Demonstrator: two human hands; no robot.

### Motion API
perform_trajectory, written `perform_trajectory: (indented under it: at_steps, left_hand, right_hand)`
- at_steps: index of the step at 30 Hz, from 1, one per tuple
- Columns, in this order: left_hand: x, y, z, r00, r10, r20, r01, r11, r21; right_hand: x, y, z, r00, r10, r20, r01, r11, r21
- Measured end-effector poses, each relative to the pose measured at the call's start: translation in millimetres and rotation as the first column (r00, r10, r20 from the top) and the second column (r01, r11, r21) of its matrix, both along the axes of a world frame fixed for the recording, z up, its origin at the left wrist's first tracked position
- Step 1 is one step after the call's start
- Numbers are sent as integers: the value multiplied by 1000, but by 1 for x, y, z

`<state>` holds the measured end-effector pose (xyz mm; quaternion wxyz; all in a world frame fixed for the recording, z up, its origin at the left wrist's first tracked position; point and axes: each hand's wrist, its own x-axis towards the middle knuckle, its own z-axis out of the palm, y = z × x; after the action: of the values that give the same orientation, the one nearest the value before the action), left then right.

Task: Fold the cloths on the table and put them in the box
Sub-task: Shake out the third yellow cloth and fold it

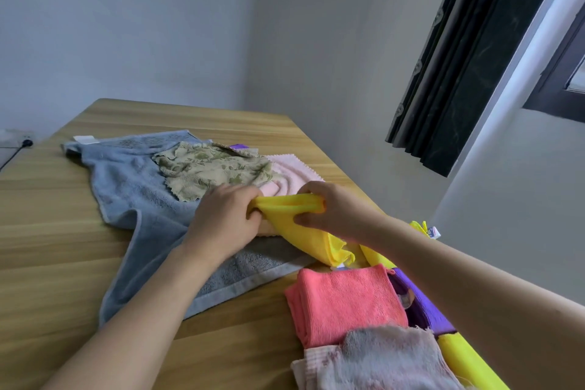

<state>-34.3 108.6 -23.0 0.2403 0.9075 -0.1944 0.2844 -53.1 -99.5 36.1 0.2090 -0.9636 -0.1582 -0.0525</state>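
Both hands, left (226, 218) and right (329, 209), fingers curled, gripping yellow cloth (304, 225) bunched between them, above blue towel (133, 193) on table (47, 247). Coral cloth (342, 304) folded in box (purple-yellow wall (424, 310)) front right.

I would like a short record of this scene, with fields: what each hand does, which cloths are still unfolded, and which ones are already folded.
left hand: left hand grips one end of the yellow cloth
right hand: right hand grips the other end
unfolded: blue towel, green patterned cloth, pink cloth, spread on the wooden table
folded: coral cloth and a pale greyish cloth, near right
box: not clearly identifiable
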Motion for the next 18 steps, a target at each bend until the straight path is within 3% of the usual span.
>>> perform_trajectory:
  at_steps: [3, 6, 8, 9, 10, 11, 12, 14, 16, 18]
  left_hand:
    - [-9, 8, 20, 962, 44, 268, -109, 967, 232]
    - [-31, 18, 34, 922, -18, 387, -102, 952, 289]
    - [-50, 20, 32, 967, -124, 225, 31, 926, 376]
    - [-58, 20, 30, 989, -147, 13, 130, 913, 388]
    - [-63, 21, 28, 956, -144, -255, 229, 911, 343]
    - [-65, 21, 24, 846, -162, -509, 327, 911, 254]
    - [-64, 22, 20, 722, -197, -663, 399, 902, 167]
    - [-58, 25, 10, 587, -282, -759, 454, 891, 20]
    - [-50, 26, 5, 601, -312, -736, 377, 923, -83]
    - [-40, 22, 3, 679, -298, -671, 225, 954, -197]
  right_hand:
    - [-6, -1, 14, 988, 51, 143, -39, 995, -87]
    - [-13, -6, 19, 970, 135, 204, -105, 983, -154]
    - [-22, -4, 19, 977, 170, 126, -140, 966, -216]
    - [-27, -3, 18, 988, 157, 11, -148, 952, -267]
    - [-32, -1, 16, 982, 131, -136, -169, 932, -321]
    - [-36, 1, 14, 953, 95, -287, -202, 906, -371]
    - [-38, 2, 12, 914, 60, -401, -237, 882, -407]
    - [-40, 2, 8, 876, 28, -481, -260, 868, -423]
    - [-39, 3, 12, 878, 0, -478, -222, 885, -409]
    - [-34, 4, 15, 873, -40, -487, -187, 894, -407]
